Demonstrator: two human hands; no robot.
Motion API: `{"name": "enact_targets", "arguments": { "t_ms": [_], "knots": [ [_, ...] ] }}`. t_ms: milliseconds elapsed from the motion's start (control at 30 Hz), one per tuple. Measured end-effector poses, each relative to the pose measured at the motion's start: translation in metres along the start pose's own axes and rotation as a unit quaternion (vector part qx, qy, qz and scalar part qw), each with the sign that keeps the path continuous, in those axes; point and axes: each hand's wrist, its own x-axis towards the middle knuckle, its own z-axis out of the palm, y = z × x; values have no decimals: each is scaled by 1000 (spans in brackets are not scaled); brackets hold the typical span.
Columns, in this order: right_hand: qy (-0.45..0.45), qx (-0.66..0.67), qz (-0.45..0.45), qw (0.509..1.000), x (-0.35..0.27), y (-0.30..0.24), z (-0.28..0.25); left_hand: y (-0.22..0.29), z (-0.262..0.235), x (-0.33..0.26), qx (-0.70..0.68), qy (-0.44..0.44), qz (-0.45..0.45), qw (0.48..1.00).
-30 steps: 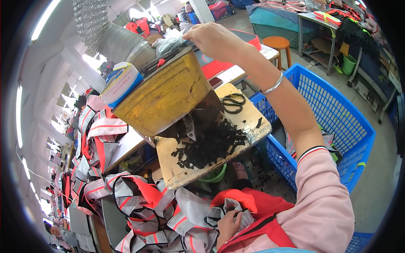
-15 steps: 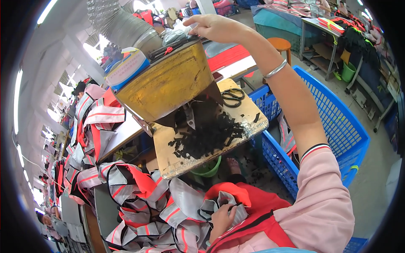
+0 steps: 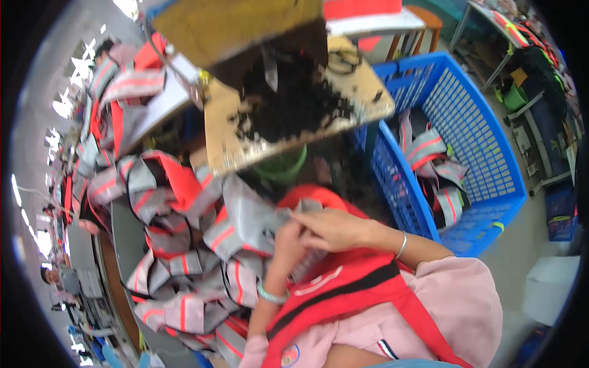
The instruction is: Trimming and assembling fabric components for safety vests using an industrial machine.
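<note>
My left hand (image 3: 286, 245) and my right hand (image 3: 332, 228) meet low in the middle of the view, over my red apron (image 3: 343, 288). Both grip the same grey fabric piece with red stripes (image 3: 251, 224), the right hand's fingers reaching across its edge and the left hand holding it from below. The piece trails left into a heap of several similar grey and red pieces (image 3: 178, 270). The picture is blurred, so the exact finger hold is unclear.
A wooden board (image 3: 227, 141) carries a pile of black straps (image 3: 294, 101) and scissors (image 3: 343, 60). A yellow-brown box (image 3: 233, 24) tilts above it. A blue plastic basket (image 3: 478, 184) at the right holds several striped pieces. A green bowl (image 3: 283, 172) sits under the board.
My right hand has left the yellow-brown box at the top and come down to the fabric piece beside my left hand. The view has tilted downward.
</note>
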Motion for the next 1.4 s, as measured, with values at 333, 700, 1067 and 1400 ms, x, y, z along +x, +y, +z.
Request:
{"name": "enact_targets", "arguments": {
  "t_ms": [333, 700, 1067, 1400],
  "knots": [
    [-18, -80, -17, 996, -15, 31, 9, -42, -49, -4, 162, -106, 65, 979],
    [178, -6, 53, 983, 0, -10, -33, 26, -46, 22, 99, 131, 110, 980],
    [212, 84, -9, 973, 15, -18, -91, 95, -64, 72, -112, 79, 79, 987],
    [137, -1, 36, 990, 63, 2, -181, 110, -104, 138, -142, -28, -45, 988]
  ]
}}
